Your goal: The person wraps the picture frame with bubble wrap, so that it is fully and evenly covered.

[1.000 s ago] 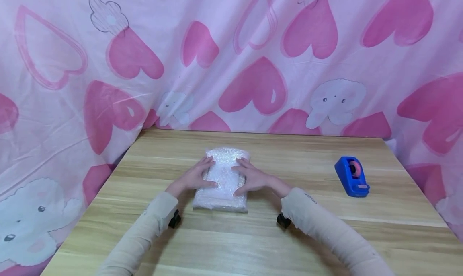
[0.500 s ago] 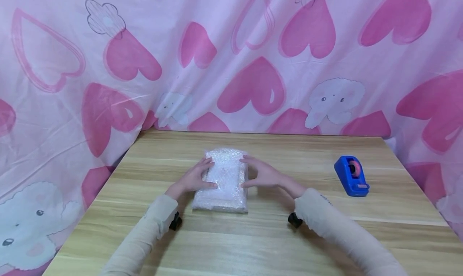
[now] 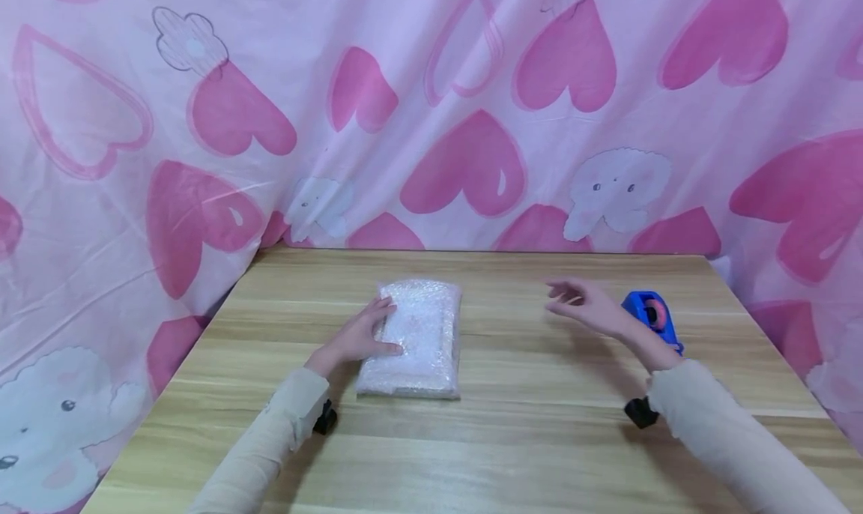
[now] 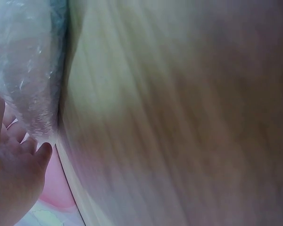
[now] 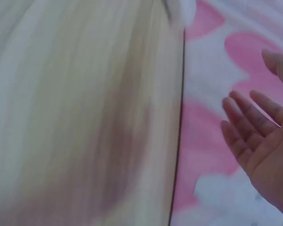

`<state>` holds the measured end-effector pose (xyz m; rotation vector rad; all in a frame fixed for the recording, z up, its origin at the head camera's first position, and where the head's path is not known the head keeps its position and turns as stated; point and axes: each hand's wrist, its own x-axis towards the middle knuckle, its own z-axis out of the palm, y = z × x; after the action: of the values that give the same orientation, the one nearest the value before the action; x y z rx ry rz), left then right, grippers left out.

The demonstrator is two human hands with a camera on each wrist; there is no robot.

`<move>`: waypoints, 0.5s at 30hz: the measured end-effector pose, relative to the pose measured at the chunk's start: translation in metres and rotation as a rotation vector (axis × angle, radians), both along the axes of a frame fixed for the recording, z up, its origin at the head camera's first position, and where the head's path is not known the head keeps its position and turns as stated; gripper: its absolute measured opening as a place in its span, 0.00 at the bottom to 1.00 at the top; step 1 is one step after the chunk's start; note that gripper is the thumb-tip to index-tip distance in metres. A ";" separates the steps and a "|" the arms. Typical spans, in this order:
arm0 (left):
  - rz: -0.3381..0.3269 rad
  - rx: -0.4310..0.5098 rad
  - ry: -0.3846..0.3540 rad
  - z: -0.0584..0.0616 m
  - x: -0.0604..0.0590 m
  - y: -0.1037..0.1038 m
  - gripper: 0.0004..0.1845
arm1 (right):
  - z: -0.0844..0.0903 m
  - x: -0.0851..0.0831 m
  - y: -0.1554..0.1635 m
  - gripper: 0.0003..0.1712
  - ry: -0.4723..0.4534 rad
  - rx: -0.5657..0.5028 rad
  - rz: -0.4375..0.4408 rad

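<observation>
Our right hand (image 3: 588, 306) just left the bubble-wrap parcel (image 3: 418, 334), now empty and relaxed near the tape dispenser (image 3: 650, 315) at 3 o'clock; left hand (image 3: 357, 336) lies flat, pinning the parcel. We judge taping's next.

The left hand (image 3: 357, 336) lies flat with fingers straight, forearm in a beige sleeve. The right hand (image 3: 585, 305) hangs raised, fingers loosely spread, holding nothing.
</observation>
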<state>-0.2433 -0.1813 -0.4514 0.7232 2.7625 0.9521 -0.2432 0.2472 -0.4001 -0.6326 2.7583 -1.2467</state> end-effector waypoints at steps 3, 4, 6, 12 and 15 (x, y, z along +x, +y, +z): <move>0.001 -0.001 -0.004 0.000 0.000 0.001 0.48 | -0.003 0.008 0.032 0.22 0.080 0.017 -0.077; 0.002 -0.003 -0.003 -0.001 0.000 0.001 0.48 | -0.005 0.011 0.043 0.20 0.112 0.024 -0.105; 0.005 -0.004 -0.001 -0.001 0.000 0.001 0.48 | -0.009 0.017 0.063 0.17 0.152 0.027 -0.161; 0.010 0.000 -0.002 -0.003 -0.001 -0.001 0.48 | -0.016 0.042 0.109 0.19 0.108 0.059 -0.330; 0.008 0.015 0.002 -0.002 0.000 -0.001 0.47 | -0.024 0.050 0.126 0.19 0.114 0.049 -0.371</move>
<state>-0.2434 -0.1826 -0.4535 0.7159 2.7655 0.9748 -0.1929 0.3733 -0.4244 -0.1954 3.0925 -1.2282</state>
